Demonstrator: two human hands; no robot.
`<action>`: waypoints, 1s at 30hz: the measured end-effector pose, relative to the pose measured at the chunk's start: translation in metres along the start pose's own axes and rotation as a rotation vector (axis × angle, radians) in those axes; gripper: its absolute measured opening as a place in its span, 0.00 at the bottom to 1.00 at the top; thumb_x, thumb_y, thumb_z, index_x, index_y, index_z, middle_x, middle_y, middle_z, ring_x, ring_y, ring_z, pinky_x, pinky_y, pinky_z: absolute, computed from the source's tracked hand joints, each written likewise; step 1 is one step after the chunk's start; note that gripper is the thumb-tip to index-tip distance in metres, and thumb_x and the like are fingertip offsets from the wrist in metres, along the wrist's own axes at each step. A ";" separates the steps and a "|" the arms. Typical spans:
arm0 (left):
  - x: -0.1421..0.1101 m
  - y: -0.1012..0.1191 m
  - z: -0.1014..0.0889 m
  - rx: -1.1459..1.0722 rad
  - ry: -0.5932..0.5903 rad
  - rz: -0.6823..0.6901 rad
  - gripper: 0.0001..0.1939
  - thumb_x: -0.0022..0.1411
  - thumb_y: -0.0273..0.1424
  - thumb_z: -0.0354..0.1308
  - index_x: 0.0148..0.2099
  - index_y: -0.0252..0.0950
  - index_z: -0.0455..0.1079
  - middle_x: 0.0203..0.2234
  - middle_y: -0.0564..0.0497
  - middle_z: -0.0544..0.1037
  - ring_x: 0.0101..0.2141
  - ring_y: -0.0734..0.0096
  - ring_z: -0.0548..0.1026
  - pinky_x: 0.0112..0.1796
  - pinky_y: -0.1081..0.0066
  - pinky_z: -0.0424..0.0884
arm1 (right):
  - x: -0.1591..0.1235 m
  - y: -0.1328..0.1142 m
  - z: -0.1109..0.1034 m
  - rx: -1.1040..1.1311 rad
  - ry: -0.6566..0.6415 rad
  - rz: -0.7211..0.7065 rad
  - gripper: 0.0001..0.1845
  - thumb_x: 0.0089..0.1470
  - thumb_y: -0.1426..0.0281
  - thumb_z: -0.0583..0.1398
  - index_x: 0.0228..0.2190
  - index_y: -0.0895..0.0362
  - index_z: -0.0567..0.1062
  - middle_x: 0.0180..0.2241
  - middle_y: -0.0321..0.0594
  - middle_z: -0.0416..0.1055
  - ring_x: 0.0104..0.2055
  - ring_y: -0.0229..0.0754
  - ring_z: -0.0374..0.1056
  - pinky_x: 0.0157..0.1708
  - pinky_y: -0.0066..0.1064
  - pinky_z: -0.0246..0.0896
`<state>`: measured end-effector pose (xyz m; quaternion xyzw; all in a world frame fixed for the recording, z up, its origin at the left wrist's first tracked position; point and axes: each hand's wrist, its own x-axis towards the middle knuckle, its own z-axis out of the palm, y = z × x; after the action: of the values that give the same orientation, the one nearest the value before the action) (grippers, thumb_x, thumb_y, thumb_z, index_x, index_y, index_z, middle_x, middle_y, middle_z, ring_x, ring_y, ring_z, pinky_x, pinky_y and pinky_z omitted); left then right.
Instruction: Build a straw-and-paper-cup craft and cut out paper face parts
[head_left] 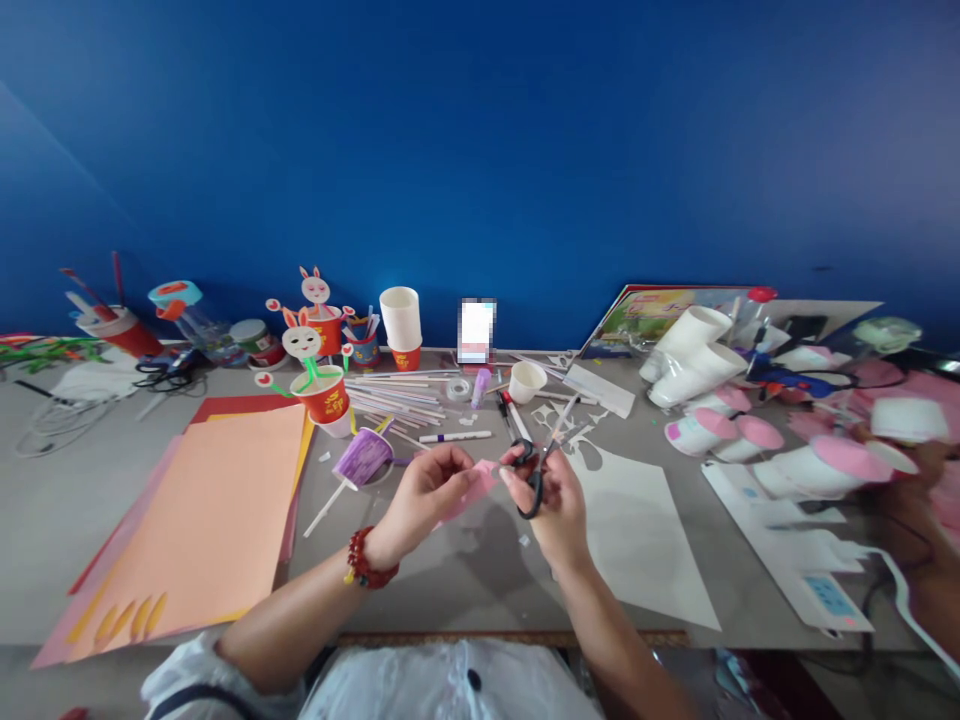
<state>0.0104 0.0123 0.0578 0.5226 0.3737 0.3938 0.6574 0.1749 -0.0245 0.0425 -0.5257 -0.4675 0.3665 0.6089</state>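
Observation:
Between thumb and fingers, my left hand [431, 500] pinches a small piece of pink paper [478, 485]. My right hand [553, 505] has a pair of black-handled scissors [534, 492] in its fingers, the blades pointing away toward the back of the table. The right thumb and fingertips also meet the edge of the pink paper. Just left of my hands, a purple-coloured paper cup [363, 457] lies tipped over with a straw by it. A white sheet with cut-outs [637, 530] lies to the right of my right hand.
Stacked coloured paper [225, 500] covers the left side. Rabbit-decorated red cups [327, 405], paper straws [401, 393] and a blurred phone [477, 332] stand or lie behind. Markers [454, 436] and paper scraps lie ahead. At right are white cups [697, 360] and a power strip [787, 550].

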 end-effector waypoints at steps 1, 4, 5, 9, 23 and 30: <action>-0.001 0.001 0.001 -0.004 0.003 -0.001 0.19 0.59 0.45 0.64 0.33 0.34 0.66 0.23 0.56 0.68 0.20 0.82 0.60 0.21 0.79 0.54 | 0.000 -0.002 0.000 0.026 -0.023 0.036 0.12 0.50 0.64 0.68 0.34 0.53 0.73 0.33 0.38 0.76 0.30 0.40 0.71 0.31 0.30 0.68; -0.002 0.002 0.002 -0.010 0.005 0.000 0.20 0.59 0.46 0.64 0.32 0.34 0.65 0.21 0.57 0.66 0.20 0.82 0.59 0.20 0.79 0.53 | -0.002 -0.007 0.004 0.084 -0.048 0.091 0.12 0.48 0.63 0.69 0.33 0.54 0.74 0.30 0.37 0.75 0.29 0.41 0.71 0.30 0.30 0.67; -0.003 0.001 0.002 -0.010 0.006 0.000 0.19 0.59 0.45 0.63 0.32 0.34 0.64 0.21 0.57 0.65 0.20 0.82 0.59 0.20 0.79 0.52 | -0.002 -0.008 0.006 0.096 -0.045 0.093 0.12 0.48 0.64 0.69 0.33 0.54 0.74 0.30 0.37 0.75 0.29 0.41 0.71 0.30 0.30 0.67; -0.004 -0.003 0.002 -0.011 0.006 0.006 0.18 0.61 0.44 0.62 0.33 0.35 0.64 0.21 0.58 0.65 0.20 0.82 0.59 0.20 0.80 0.53 | -0.002 -0.006 0.010 0.116 -0.053 0.080 0.13 0.46 0.67 0.70 0.33 0.52 0.74 0.31 0.35 0.75 0.30 0.40 0.71 0.30 0.29 0.67; -0.005 -0.005 0.005 -0.037 0.032 0.010 0.20 0.60 0.46 0.62 0.33 0.35 0.64 0.20 0.57 0.66 0.20 0.81 0.60 0.20 0.80 0.54 | -0.002 -0.002 0.016 0.126 -0.043 0.075 0.13 0.46 0.68 0.70 0.33 0.52 0.72 0.30 0.34 0.73 0.30 0.38 0.70 0.31 0.27 0.67; -0.005 -0.007 0.004 -0.043 0.028 0.046 0.17 0.61 0.45 0.62 0.34 0.35 0.67 0.23 0.55 0.70 0.24 0.78 0.65 0.24 0.78 0.59 | -0.001 0.001 0.016 0.079 -0.057 0.083 0.13 0.47 0.66 0.69 0.33 0.53 0.72 0.30 0.35 0.74 0.29 0.39 0.71 0.31 0.29 0.69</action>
<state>0.0132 0.0049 0.0519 0.5113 0.3622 0.4239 0.6540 0.1593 -0.0206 0.0417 -0.5096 -0.4476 0.4245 0.5998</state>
